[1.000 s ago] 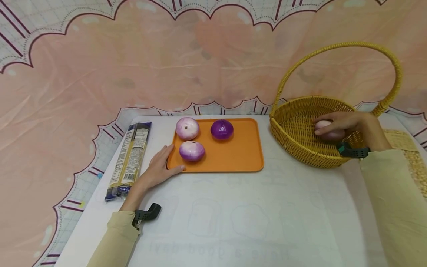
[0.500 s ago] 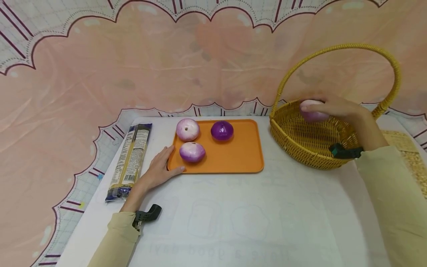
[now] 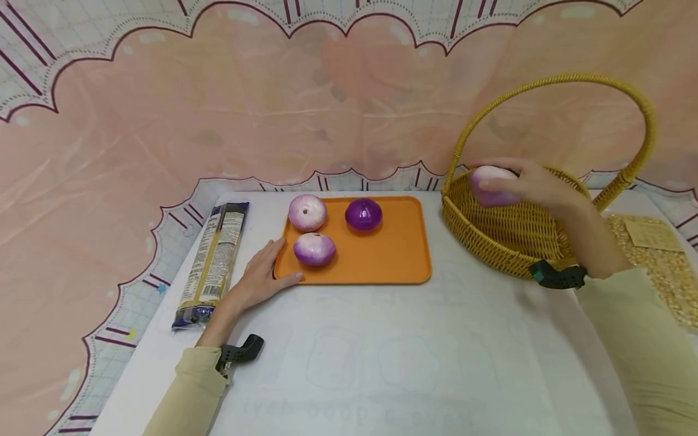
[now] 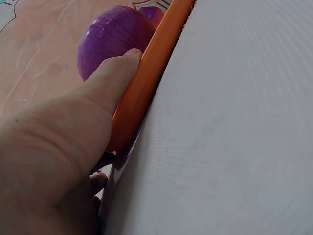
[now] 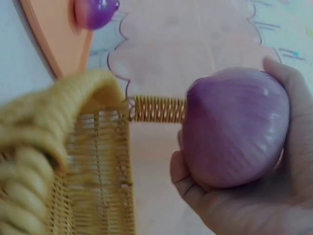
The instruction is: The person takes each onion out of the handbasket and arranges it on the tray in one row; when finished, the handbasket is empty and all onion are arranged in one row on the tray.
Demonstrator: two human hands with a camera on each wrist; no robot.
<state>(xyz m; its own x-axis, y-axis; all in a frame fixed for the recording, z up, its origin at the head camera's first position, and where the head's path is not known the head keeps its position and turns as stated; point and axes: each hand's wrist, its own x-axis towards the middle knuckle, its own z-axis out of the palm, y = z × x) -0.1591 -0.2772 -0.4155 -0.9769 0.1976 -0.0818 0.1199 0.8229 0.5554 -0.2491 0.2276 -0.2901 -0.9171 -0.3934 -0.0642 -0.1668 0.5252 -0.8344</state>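
My right hand (image 3: 537,184) holds a purple-and-white onion (image 3: 493,186) over the left part of the wicker basket (image 3: 480,242), below its arched handle. In the right wrist view the thumb and fingers curve round this onion (image 5: 237,129). My left hand (image 3: 259,278) rests at the near left corner of the orange tray (image 3: 387,260), fingers spread along its side. Its thumb (image 4: 110,81) lies on the tray's rim in the left wrist view. On the tray are a pale onion (image 3: 308,213), a half-white onion (image 3: 314,249) and a deep purple onion (image 3: 363,215).
A long printed packet (image 3: 212,263) lies left of the tray, close to my left forearm. Beyond the basket, at the right edge, is a bag of yellow grains (image 3: 660,260). A patterned pink cloth (image 3: 338,109) hangs behind the white table (image 3: 371,351).
My right hand has lifted the onion from inside the basket and carried it to the left. The left hand and the onions on the tray stay where they were.
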